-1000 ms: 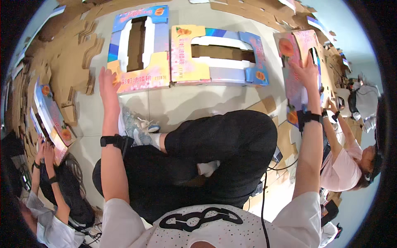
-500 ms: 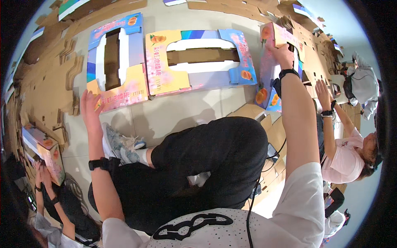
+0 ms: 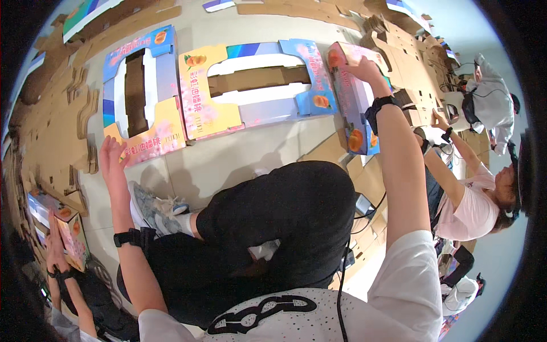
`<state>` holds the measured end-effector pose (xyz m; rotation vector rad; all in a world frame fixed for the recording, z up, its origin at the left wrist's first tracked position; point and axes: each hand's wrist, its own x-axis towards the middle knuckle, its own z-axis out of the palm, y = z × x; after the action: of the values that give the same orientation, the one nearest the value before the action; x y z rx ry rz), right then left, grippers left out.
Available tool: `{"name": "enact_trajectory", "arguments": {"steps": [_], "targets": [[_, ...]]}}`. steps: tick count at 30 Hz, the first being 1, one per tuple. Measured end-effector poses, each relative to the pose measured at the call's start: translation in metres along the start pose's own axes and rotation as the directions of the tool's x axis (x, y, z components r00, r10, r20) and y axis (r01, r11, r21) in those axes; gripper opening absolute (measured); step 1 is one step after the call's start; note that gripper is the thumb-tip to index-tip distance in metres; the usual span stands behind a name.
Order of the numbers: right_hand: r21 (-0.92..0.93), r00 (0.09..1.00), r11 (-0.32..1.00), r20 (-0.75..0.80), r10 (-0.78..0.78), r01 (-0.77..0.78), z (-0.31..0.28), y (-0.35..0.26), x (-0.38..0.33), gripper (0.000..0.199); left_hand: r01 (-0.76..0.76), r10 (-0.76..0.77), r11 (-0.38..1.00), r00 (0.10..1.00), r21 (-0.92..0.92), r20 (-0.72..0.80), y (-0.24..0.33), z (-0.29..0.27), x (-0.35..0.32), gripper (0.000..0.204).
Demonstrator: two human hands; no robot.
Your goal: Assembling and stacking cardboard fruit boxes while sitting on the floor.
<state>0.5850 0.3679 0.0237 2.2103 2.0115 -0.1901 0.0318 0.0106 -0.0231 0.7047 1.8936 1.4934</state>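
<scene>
Closer to the middle box [image 3: 196, 108] than in the earlier frame, the pink-and-blue box [image 3: 352, 108] now stands just beside it, upper right of the frame, so the row looks tighter. The right hand [image 3: 366, 71] bends over its top; whether it pinches, I cannot tell. The left hand [image 3: 113, 159], fingers loosely spread, is at the left box [image 3: 162, 117]. Flattened cardboard [image 3: 45, 117] lies farther left.

I could steer across bare floor [image 3: 222, 28] beyond the middle box [image 3: 263, 110] or along its near side, where the bent knee [image 3: 310, 191] narrows the strip; another box [image 3: 151, 91] blocks just left of it, a third box [image 3: 354, 100] just right.
</scene>
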Motion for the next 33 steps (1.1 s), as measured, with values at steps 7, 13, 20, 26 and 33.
{"name": "enact_trajectory", "arguments": {"steps": [7, 13, 20, 26, 33], "targets": [[0.146, 0.656, 0.686, 0.208, -0.726, 0.713, -0.046, -0.16, -0.117, 0.092, -0.132, 0.13, 0.958, 0.991, 0.255, 0.024, -0.028, -0.013, 0.008, 0.056], [-0.128, 0.578, 0.599, 0.477, -0.662, 0.791, 0.051, -0.257, -0.183, 0.109, -0.095, 0.096, 0.957, 0.995, 0.274, 0.011, -0.034, -0.012, 0.009, 0.063], [-0.218, 0.661, 0.629, 0.134, -0.738, 0.747, 0.043, -0.244, -0.162, 0.092, -0.157, 0.21, 0.897, 0.974, 0.414, -0.084, -0.021, -0.018, 0.011, 0.061], [-0.068, 0.475, 0.505, -0.252, -0.843, 0.86, -0.012, -0.247, -0.173, 0.104, 0.045, 0.021, 0.958, 0.974, 0.282, -0.226, -0.004, -0.024, 0.015, 0.072], [-0.254, 0.204, 0.286, -0.305, -0.93, 0.924, 0.015, -0.292, -0.208, 0.072, -0.036, 0.015, 0.998, 0.941, -0.057, -0.339, 0.01, -0.028, 0.01, 0.076]]}}
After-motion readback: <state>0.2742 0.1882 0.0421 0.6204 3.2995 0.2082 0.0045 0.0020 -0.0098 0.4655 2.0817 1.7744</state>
